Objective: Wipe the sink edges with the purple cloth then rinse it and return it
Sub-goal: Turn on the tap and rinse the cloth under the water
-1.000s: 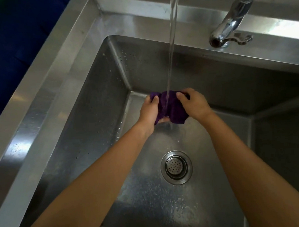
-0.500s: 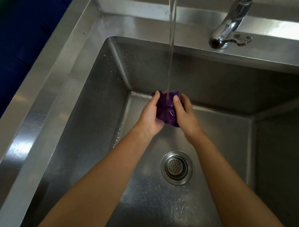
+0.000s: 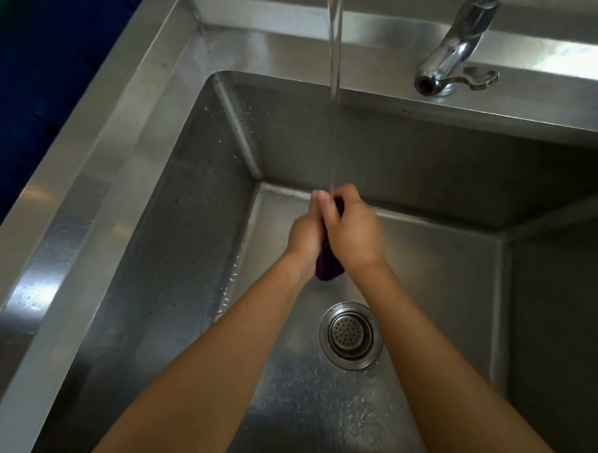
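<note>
Nearest the camera: two bare forearms reach down into the steel sink [image 3: 161,232]. Below and between them, on the wet basin floor, sits the drain strainer [image 3: 350,334], uncovered.

Step in hand, by my reading: rinsing. To do it well, keep the cloth directly under the stream, knead and open it so water reaches the inner folds, then squeeze out over the drain, not over the rim, so the wiped edges stay clean.

Hands, mid-basin: left hand [image 3: 305,234] and right hand [image 3: 354,236] are pressed palm to palm, fingers closed, with the purple cloth [image 3: 328,268] bunched between them. Only a dark purple tail shows below the wrists, plus a sliver near the fingertips; the rest is hidden. Grip looks tight, a squeeze rather than a loose hold.

Beyond: the water stream [image 3: 334,53] falls from above the frame onto the fingertips. Far right on the back ledge, the chrome faucet [image 3: 454,58]; its spout is not the source of this stream.
</note>
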A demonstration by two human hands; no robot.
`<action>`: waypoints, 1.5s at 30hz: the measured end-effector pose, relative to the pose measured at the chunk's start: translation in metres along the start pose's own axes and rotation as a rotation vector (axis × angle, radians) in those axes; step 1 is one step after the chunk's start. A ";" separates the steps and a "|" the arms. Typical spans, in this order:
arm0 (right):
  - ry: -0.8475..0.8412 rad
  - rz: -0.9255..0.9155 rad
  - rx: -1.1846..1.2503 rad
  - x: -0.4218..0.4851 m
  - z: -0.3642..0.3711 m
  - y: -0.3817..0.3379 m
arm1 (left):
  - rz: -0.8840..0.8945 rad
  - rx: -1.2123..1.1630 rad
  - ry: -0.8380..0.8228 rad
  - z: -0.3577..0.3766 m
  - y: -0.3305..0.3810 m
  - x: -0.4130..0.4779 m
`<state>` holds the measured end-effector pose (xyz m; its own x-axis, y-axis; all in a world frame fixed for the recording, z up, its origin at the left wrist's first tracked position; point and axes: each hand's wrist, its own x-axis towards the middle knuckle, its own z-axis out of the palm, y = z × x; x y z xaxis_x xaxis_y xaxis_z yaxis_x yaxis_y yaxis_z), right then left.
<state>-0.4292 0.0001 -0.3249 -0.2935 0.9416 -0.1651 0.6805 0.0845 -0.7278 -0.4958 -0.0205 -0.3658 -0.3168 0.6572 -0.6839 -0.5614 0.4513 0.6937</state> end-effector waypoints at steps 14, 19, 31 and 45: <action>0.022 0.047 -0.283 -0.007 -0.007 -0.019 | -0.051 0.092 -0.046 -0.002 0.007 0.003; 0.059 0.246 -0.102 0.019 -0.004 0.000 | 0.037 0.098 0.056 0.000 -0.004 0.001; 0.096 0.186 -0.058 0.004 0.005 -0.005 | 0.052 0.095 0.130 0.000 -0.008 -0.004; 0.158 0.172 0.013 0.004 0.006 -0.007 | 0.160 0.287 0.262 0.000 0.005 -0.017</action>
<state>-0.4390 0.0014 -0.3249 -0.0649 0.9811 -0.1820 0.7027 -0.0846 -0.7065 -0.4930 -0.0295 -0.3510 -0.5871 0.5737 -0.5712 -0.2656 0.5300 0.8053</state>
